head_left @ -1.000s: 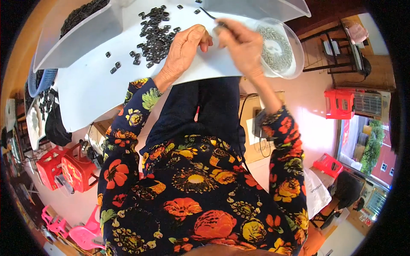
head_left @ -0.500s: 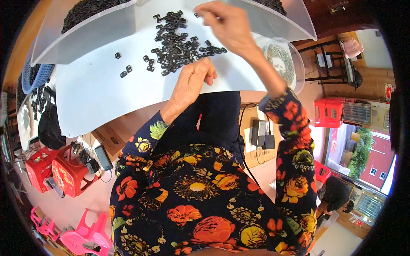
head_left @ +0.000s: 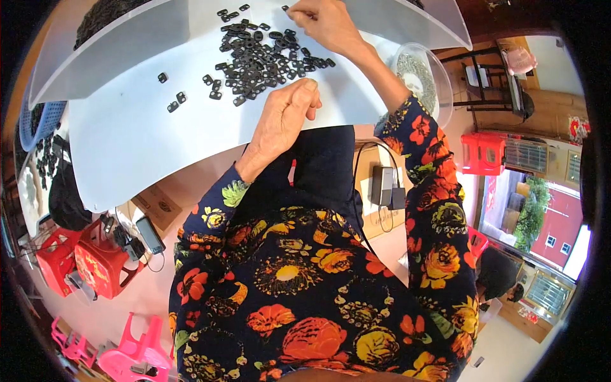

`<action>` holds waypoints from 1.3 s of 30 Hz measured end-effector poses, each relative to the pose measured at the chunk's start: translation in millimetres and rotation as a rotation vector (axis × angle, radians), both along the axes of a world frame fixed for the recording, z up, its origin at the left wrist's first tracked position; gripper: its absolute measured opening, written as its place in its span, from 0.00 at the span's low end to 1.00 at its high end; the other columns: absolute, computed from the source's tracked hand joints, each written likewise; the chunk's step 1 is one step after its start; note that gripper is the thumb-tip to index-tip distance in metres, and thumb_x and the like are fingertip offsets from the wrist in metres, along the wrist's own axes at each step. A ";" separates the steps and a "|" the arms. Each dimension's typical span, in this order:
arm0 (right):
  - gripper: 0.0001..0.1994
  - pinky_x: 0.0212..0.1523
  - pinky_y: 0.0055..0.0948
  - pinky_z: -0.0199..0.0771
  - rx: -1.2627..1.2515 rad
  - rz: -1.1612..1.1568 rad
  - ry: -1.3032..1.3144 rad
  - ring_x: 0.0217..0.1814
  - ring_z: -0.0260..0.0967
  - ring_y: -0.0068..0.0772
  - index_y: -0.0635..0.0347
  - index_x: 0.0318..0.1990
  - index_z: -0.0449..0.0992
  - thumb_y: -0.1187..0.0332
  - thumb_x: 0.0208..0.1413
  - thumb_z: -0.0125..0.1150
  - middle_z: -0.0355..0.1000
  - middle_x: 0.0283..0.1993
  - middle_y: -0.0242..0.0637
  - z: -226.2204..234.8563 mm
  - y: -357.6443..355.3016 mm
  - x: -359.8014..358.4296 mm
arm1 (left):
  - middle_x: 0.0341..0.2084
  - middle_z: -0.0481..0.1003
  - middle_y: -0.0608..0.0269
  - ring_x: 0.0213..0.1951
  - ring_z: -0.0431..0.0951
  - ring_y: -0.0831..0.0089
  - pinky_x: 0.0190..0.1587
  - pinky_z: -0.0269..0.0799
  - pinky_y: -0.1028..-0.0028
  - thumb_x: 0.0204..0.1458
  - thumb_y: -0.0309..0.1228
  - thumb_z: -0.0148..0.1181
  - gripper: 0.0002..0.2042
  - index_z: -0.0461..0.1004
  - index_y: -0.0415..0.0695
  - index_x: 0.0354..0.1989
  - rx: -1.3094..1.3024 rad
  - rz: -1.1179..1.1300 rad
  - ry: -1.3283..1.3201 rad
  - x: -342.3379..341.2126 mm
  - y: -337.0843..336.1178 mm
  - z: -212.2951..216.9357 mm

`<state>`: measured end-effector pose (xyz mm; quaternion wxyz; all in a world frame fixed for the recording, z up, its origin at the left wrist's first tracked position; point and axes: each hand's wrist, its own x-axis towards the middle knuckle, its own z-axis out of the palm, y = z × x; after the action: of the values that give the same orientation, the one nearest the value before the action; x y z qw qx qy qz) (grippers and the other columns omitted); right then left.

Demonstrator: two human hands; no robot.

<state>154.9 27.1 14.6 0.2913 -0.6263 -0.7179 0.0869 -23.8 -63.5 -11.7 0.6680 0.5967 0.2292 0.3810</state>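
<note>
Small black plastic pieces with holes [head_left: 258, 63] lie in a loose heap on the white table [head_left: 133, 137], with a few strays to the left. Just in front of the heap is my left hand [head_left: 283, 121], its fingers curled in and the thumb on top; whatever it may hold is hidden. Beyond the heap's right side, my right hand [head_left: 324, 25] has thumb and fingers pinched together. A single black piece [head_left: 285, 8] lies by its fingertips. Anything in that pinch is too small to make out.
A clear bin [head_left: 102, 57] with black pieces stands far left, another clear bin [head_left: 407, 25] far right. A round clear tub [head_left: 423, 89] of small metal parts sits at the table's right. Left are a blue basket [head_left: 44, 121] and red stools [head_left: 102, 264].
My right hand has come down from a blurred reach, its fingers drawing together by the far single piece. The left hand stays curled before the heap. The whole view has shifted slightly.
</note>
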 end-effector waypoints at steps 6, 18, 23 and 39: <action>0.08 0.33 0.34 0.73 0.021 -0.028 0.068 0.26 0.73 0.44 0.59 0.34 0.79 0.69 0.49 0.55 0.74 0.27 0.47 -10.2 -25.0 16.2 | 0.19 0.67 0.64 0.23 0.64 0.78 0.28 0.60 0.76 0.61 0.41 0.37 0.21 0.65 0.38 0.22 -0.041 0.027 0.018 4.3 4.5 -12.9; 0.10 0.37 0.38 0.72 -0.116 0.067 -0.198 0.32 0.73 0.46 0.57 0.33 0.80 0.64 0.45 0.58 0.75 0.28 0.45 -6.8 -23.1 4.7 | 0.19 0.68 0.62 0.23 0.64 0.77 0.30 0.60 0.75 0.61 0.41 0.36 0.21 0.63 0.38 0.20 -0.009 0.056 0.055 3.2 9.4 -21.2; 0.08 0.38 0.39 0.73 -0.167 0.152 -0.266 0.34 0.73 0.46 0.57 0.30 0.79 0.66 0.42 0.60 0.75 0.28 0.44 -4.9 -20.8 -2.0 | 0.19 0.67 0.61 0.23 0.64 0.77 0.30 0.61 0.75 0.61 0.40 0.37 0.21 0.62 0.38 0.20 0.012 0.067 0.058 0.1 10.1 -15.4; 0.07 0.33 0.22 0.71 -0.343 -0.002 0.659 0.32 0.71 0.20 0.63 0.34 0.78 0.72 0.47 0.62 0.75 0.28 0.32 2.7 -61.3 -11.7 | 0.21 0.72 0.62 0.25 0.69 0.78 0.32 0.67 0.78 0.57 0.33 0.44 0.11 0.69 0.37 0.32 0.057 0.194 0.007 11.8 23.6 -31.4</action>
<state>143.1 -34.2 17.3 0.3975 -0.6052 -0.5600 0.4027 -12.0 -39.9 -43.1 0.6099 0.5917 0.2772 0.4484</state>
